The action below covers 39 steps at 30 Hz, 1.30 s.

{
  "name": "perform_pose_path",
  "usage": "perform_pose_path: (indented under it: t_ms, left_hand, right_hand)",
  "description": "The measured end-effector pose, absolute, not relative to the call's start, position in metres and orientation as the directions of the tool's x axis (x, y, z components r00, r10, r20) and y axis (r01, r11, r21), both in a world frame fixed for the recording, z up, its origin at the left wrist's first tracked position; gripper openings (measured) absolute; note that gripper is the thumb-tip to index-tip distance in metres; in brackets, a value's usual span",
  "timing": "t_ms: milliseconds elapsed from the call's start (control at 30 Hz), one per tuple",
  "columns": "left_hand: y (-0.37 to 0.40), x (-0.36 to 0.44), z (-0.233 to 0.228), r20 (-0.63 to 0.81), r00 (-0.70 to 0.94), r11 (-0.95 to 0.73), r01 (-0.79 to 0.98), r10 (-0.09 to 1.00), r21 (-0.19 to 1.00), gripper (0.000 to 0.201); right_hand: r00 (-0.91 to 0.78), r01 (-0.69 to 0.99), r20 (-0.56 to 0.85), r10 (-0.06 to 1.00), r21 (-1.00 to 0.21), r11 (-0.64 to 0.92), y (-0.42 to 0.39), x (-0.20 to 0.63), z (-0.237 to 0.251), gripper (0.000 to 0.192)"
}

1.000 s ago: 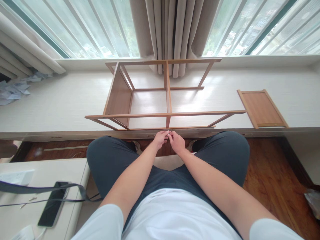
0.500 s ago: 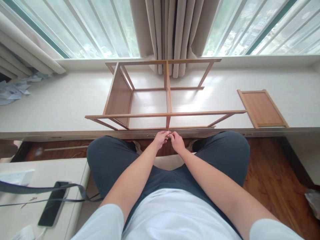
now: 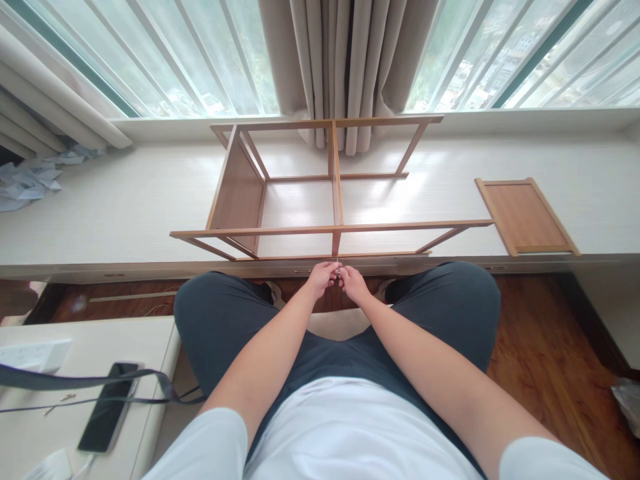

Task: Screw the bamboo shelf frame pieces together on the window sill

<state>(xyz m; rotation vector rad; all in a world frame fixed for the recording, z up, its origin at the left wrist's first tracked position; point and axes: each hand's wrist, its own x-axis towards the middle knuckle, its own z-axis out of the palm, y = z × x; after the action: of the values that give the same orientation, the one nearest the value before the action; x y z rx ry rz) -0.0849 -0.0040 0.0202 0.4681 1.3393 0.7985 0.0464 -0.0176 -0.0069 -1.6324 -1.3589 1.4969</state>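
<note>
My left hand (image 3: 323, 277) and my right hand (image 3: 354, 283) meet in front of a wooden shelf frame (image 3: 335, 230), just below its near middle post. Both hands are closed, fingertips pinched together around a thin, shiny metal piece (image 3: 339, 267) that points up toward the frame. Its exact kind is too small to make out. The frame lies on its side on the white window ledge, with one brown panel (image 3: 235, 183) fitted at its left part. Its right part has open bays.
A separate wooden panel (image 3: 527, 217) lies flat on the ledge (image 3: 590, 173) at right. Curtains (image 3: 345, 67) hang behind the frame. At lower left, a table (image 3: 145, 333) bears a phone (image 3: 107, 410), a power strip (image 3: 40, 355), small metal bits (image 3: 59, 405) and a dark strap (image 3: 90, 380).
My right hand's fingers have shifted slightly around the small metal piece, showing more of it. My left hand and the wooden frame stay in place.
</note>
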Motion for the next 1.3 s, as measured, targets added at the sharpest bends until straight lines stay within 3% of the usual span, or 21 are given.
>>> perform_pose_path:
  t_ms: [300, 600, 1300]
  left_hand:
    - [-0.004, -0.085, 0.019, -0.668, 0.025, 0.655, -0.229, 0.743, 0.720, 0.021]
    - [-0.006, -0.087, 0.018, -0.654, 0.027, 0.645, -0.195, 0.756, 0.739, 0.022]
    - [-0.007, -0.087, 0.016, -0.644, -0.005, 0.638, -0.135, 0.765, 0.758, 0.022]
  right_hand:
    - [-0.146, 0.233, -0.512, 0.847, -0.850, -0.473, -0.016, 0.043, 0.003, 0.031]
    - [-0.167, 0.177, -0.532, 0.830, -0.844, -0.506, -0.017, 0.041, 0.006, 0.034]
    - [-0.088, 0.249, -0.415, 0.906, -0.890, -0.383, -0.018, 0.044, -0.005, 0.037]
